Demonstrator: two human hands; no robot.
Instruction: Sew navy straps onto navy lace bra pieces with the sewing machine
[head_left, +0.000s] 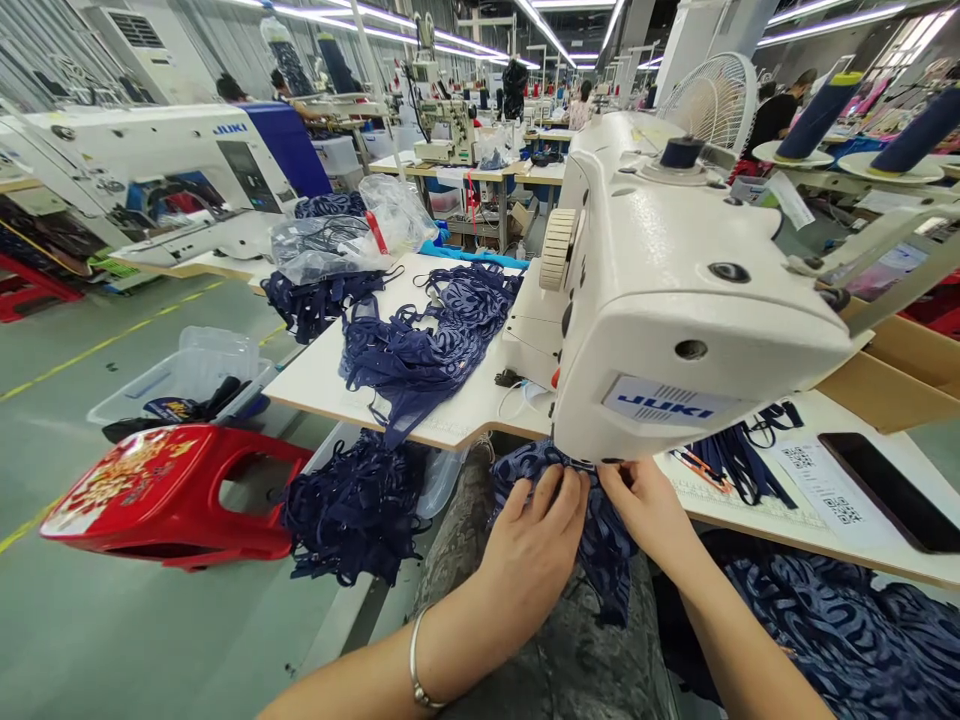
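My left hand (534, 545) and my right hand (646, 510) meet just below the head of a white JUKI sewing machine (675, 300). Both pinch a piece of navy patterned fabric (600, 550) that hangs from the machine down over my lap. My left fingers curl over the fabric's upper edge, and a silver bangle sits on that wrist. My right fingers press the same edge from the right, their tips partly hidden under the machine head. The needle area is out of sight behind the machine.
A pile of navy pieces (427, 340) lies on the white table (315, 375) left of the machine, more hangs below (352, 505). A red plastic stool (172, 490) and a clear bin (187, 375) stand on the floor. A black phone (892, 490) and QR sheet (817, 485) lie at right.
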